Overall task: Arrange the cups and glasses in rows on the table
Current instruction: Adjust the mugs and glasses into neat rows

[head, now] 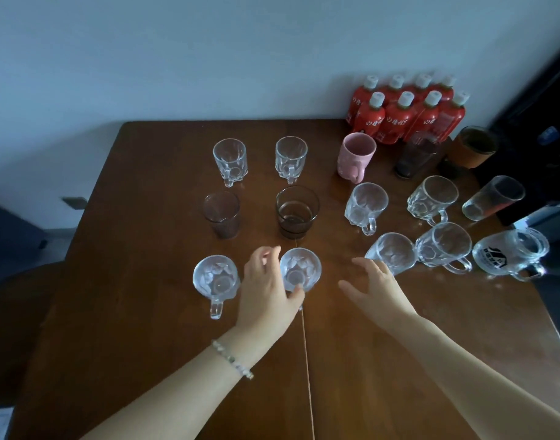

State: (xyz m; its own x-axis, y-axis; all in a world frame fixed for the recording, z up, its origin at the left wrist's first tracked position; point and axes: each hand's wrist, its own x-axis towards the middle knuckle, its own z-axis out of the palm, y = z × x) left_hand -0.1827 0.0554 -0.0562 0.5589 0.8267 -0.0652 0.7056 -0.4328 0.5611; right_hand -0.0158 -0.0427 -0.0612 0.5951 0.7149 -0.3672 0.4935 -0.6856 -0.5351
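Observation:
Two columns of glassware stand left of centre on the brown table [164,312]: two clear mugs [229,160] at the back, two dark tumblers [222,214] in the middle, two clear mugs in front. My left hand [269,290] wraps the front right mug [301,269], fingers on its left side and thumb at its near side. The front left mug [216,279] stands free. My right hand [377,287] hovers open with spread fingers, its fingertips at a clear mug [394,254]. More mugs and glasses [366,203] crowd the right side.
A pink ceramic mug [356,157], a dark glass [416,155] and a sleeved cup [473,147] stand at the back right. Several red bottles [399,117] line the far right corner by the wall. A printed mug [507,255] sits at the right edge.

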